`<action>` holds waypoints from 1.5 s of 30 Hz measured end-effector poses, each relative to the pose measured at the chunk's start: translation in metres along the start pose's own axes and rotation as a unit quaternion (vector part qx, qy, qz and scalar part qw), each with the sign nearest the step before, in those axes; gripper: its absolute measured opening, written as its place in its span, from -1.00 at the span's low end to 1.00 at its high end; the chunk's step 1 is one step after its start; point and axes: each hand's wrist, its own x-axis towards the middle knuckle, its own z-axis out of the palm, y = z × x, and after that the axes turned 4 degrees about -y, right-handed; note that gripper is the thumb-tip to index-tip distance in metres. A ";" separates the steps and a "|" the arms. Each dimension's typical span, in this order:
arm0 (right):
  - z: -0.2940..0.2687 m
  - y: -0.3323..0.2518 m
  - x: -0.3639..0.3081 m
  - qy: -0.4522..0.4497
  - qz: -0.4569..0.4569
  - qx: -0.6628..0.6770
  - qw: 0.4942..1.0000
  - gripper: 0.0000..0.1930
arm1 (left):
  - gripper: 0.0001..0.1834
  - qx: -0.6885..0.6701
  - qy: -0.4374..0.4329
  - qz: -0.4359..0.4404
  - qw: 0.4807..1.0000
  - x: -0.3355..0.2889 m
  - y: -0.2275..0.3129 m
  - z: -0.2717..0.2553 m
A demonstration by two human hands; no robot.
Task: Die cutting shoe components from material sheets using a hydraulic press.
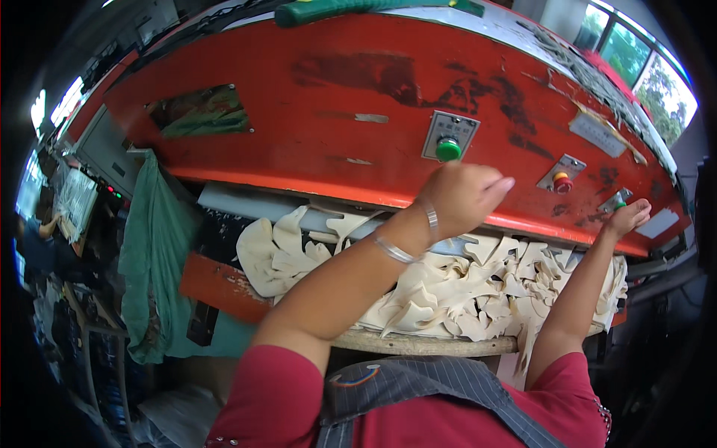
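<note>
My left hand (464, 196) is raised in front of the red machine panel (299, 119), curled into a fist with the thumb sticking out to the right. Nothing shows in it. Just above its knuckles is a green push button (448, 148) on a metal plate; I cannot tell whether they touch. Farther right, my right hand (629, 217) is held up with its fingers stretched out and nothing in them. It is right beside a smaller green button (618, 202), which it partly covers. A red button with a yellow collar (562, 183) sits between the two hands.
Cream-coloured sheet scraps (448, 299) with cut-out shapes are heaped below the panel, behind a wooden edge (426, 344). Green cloth (153, 261) hangs at the left. A green tool-like object (328, 10) lies on top of the machine. Another person (41, 239) is at far left.
</note>
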 end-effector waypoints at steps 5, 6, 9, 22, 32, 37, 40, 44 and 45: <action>-0.004 0.000 0.014 -0.125 0.041 0.029 0.991 -0.16 | -0.65 0.155 -0.019 -0.047 0.987 0.014 -0.007 0.010; -0.015 -0.003 0.002 -0.144 0.044 0.042 0.988 -0.18 | -0.66 0.119 -0.009 -0.055 0.991 -0.007 -0.008 0.007; -0.078 -0.033 -0.073 -0.305 0.016 0.165 0.938 -0.35 | -0.68 0.047 -0.004 -0.131 0.990 -0.097 0.007 -0.014; -0.212 -0.194 -0.301 -0.756 -0.300 -0.036 0.581 -0.48 | -0.78 0.288 -0.061 -0.241 0.925 -0.268 0.018 0.007; -0.204 -0.174 -0.302 -0.751 -0.290 -0.038 0.592 -0.61 | -0.77 0.304 -0.059 -0.269 0.912 -0.255 0.019 0.017; -0.170 -0.196 -0.241 -0.862 -0.258 0.067 0.430 -0.68 | -0.74 0.181 -0.225 -0.319 0.903 -0.236 0.044 -0.029; -0.109 -0.227 -0.222 -0.891 -0.116 0.183 0.400 -0.79 | -0.70 0.158 -0.139 -0.370 0.905 -0.190 0.020 -0.055; -0.005 -0.272 -0.276 -0.713 -0.292 0.303 0.560 -0.78 | -0.64 0.222 0.021 -0.318 0.921 -0.150 -0.068 -0.076; 0.019 -0.276 -0.300 -0.668 -0.340 0.315 0.582 -0.77 | -0.56 0.292 0.018 -0.333 0.896 -0.150 -0.096 -0.072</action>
